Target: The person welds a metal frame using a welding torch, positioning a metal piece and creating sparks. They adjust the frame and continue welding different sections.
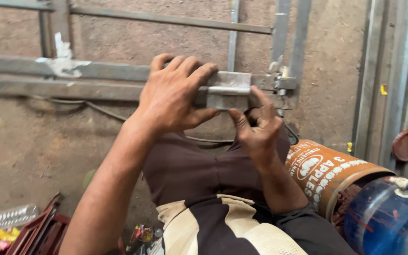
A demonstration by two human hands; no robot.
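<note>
Both hands are on a small metal hinge piece that sits against the long grey steel frame lying on the dirt floor. The left hand wraps over the frame right beside the hinge, fingers curled over the top. The right hand pinches the hinge from below with thumb and forefinger. An orange tin lies just right of the frame's corner, a blue drum beside that.
</note>
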